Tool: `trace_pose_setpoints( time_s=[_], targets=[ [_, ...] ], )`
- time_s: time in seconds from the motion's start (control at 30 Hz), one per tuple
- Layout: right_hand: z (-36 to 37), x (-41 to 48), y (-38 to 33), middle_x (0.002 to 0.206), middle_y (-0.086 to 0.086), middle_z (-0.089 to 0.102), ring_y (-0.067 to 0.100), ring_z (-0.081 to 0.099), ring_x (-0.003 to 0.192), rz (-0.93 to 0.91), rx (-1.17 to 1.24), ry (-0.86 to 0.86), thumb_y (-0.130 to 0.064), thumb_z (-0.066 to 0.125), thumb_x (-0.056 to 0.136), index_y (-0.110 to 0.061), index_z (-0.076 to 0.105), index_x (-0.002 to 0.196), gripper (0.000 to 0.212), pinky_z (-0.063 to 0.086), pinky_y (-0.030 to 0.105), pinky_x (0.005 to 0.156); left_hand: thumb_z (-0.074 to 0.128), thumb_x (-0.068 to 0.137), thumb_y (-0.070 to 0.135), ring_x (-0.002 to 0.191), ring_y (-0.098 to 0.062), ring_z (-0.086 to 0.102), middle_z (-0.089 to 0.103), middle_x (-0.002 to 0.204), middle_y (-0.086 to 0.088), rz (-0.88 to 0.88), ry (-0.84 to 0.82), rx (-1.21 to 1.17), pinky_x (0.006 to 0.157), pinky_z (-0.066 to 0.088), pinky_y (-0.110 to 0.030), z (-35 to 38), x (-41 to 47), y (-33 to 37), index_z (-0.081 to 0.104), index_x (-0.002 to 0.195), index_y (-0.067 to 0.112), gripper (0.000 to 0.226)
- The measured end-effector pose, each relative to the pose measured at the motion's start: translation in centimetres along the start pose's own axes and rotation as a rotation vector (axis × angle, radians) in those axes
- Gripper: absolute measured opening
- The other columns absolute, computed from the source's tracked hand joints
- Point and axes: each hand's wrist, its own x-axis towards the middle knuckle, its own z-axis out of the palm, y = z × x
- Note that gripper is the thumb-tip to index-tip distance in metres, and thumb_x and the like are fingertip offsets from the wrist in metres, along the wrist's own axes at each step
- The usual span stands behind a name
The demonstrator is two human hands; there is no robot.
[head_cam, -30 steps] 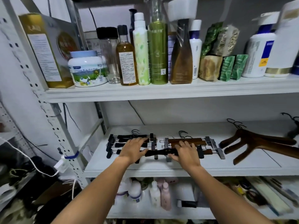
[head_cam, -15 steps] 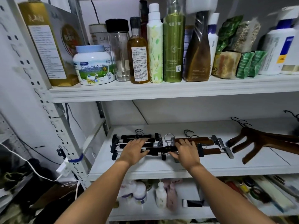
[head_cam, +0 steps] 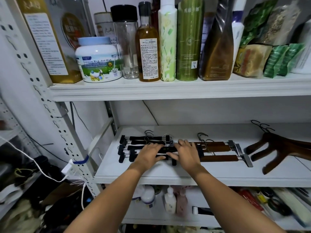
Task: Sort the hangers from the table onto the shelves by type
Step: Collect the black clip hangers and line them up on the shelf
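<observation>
On the white middle shelf a pile of black clip hangers lies at the left. Brown wooden clip hangers lie beside it, and dark wooden coat hangers are at the right. My left hand and my right hand rest side by side on one black clip hanger. It sits on the right end of the black pile. Both hands' fingers lie over its bar and hide most of it.
The upper shelf just above carries bottles, a jar and packets, which leaves low headroom. A perforated steel post stands at the left. Small bottles fill the shelf below. A white cable hangs at the left.
Both hands have pushed the black clip hanger further back and left onto the black pile. The camera has moved closer and tilted up.
</observation>
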Motion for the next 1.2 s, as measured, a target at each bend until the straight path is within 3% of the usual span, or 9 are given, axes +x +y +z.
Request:
trace_pose_setpoints(
  time_s=[0.17, 0.37, 0.53, 0.7, 0.83, 1.07, 1.13, 1.2],
  targets=[
    [0.9, 1.0, -1.3, 0.129, 0.002, 0.052, 0.021, 0.043, 0.124, -0.039, 0.063, -0.050, -0.058, 0.043, 0.092, -0.019, 0.057, 0.124, 0.052, 0.028, 0.038, 0.103, 0.054, 0.094, 0.032, 0.117, -0.024, 0.051, 0.060, 0.125, -0.008, -0.033, 0.051, -0.100, 0.097, 0.036, -0.032, -0.1, -0.3, -1.1, 0.050, 0.131, 0.012, 0.042],
    [1.4, 1.5, -2.9, 0.132, 0.003, 0.051, 0.022, 0.039, 0.128, -0.105, 0.245, -0.031, -0.054, 0.051, 0.091, -0.020, 0.049, 0.135, 0.056, 0.021, 0.031, 0.111, 0.058, 0.091, 0.032, 0.106, -0.029, 0.056, 0.061, 0.115, -0.013, -0.127, -0.021, -0.181, 0.087, 0.042, -0.032, 1.0, -1.6, -3.6, 0.053, 0.125, 0.012, 0.039],
    [1.3, 1.8, -4.1, 0.131, 0.006, 0.052, 0.022, 0.041, 0.126, -0.003, 0.561, -0.025, -0.035, 0.057, 0.094, -0.015, 0.053, 0.131, 0.042, 0.032, 0.030, 0.103, 0.059, 0.091, 0.027, 0.114, -0.026, 0.054, 0.061, 0.120, -0.010, -0.182, -0.084, -0.149, 0.094, 0.038, -0.031, 2.2, -1.9, -5.8, 0.051, 0.128, 0.013, 0.039],
    [2.6, 1.8, -3.8, 0.131, 0.003, 0.053, 0.020, 0.046, 0.123, 0.010, 0.411, -0.071, -0.035, 0.049, 0.098, -0.018, 0.053, 0.131, 0.037, 0.034, 0.029, 0.101, 0.058, 0.092, 0.028, 0.120, -0.028, 0.047, 0.054, 0.129, -0.010, -0.251, -0.176, -0.070, 0.102, 0.034, -0.032, 3.9, -1.2, -7.6, 0.048, 0.134, 0.019, 0.043],
    [4.4, 1.8, -4.0, 0.132, -0.001, 0.051, 0.017, 0.044, 0.123, 0.037, 0.305, -0.108, -0.038, 0.044, 0.100, -0.022, 0.052, 0.130, 0.035, 0.030, 0.028, 0.101, 0.057, 0.092, 0.033, 0.121, -0.024, 0.045, 0.052, 0.130, -0.009, -0.164, -0.242, -0.044, 0.101, 0.034, -0.032, 5.6, -0.3, -8.6, 0.048, 0.132, 0.013, 0.046],
    [7.5, 1.9, -5.6, 0.139, 0.001, 0.044, 0.018, 0.035, 0.132, -0.027, 0.210, -0.203, -0.038, 0.042, 0.099, -0.022, 0.043, 0.138, 0.042, 0.026, 0.034, 0.108, 0.060, 0.088, 0.039, 0.129, -0.020, 0.033, 0.035, 0.143, -0.004, -0.119, -0.105, 0.020, 0.106, 0.026, -0.026, 8.4, 0.3, -10.1, 0.036, 0.141, 0.019, 0.062],
    [8.4, 2.0, -6.3, 0.140, 0.000, 0.041, 0.019, 0.035, 0.133, -0.036, 0.191, -0.212, -0.042, 0.043, 0.098, -0.023, 0.037, 0.141, 0.048, 0.022, 0.036, 0.112, 0.053, 0.087, 0.052, 0.140, -0.024, 0.022, 0.023, 0.153, -0.006, -0.146, -0.082, 0.063, 0.115, 0.017, -0.034, 9.2, 0.0, -10.9, 0.025, 0.147, 0.020, 0.074],
    [9.2, 2.1, -6.8, 0.146, 0.000, 0.035, 0.020, 0.030, 0.136, -0.019, 0.161, -0.238, -0.049, 0.043, 0.096, -0.024, 0.028, 0.146, 0.059, 0.019, 0.037, 0.115, 0.030, 0.087, 0.068, 0.147, -0.025, 0.004, 0.006, 0.159, -0.008, -0.152, -0.103, 0.157, 0.119, 0.001, -0.045, 9.9, -0.4, -11.7, 0.010, 0.151, 0.019, 0.083]
  ],
)
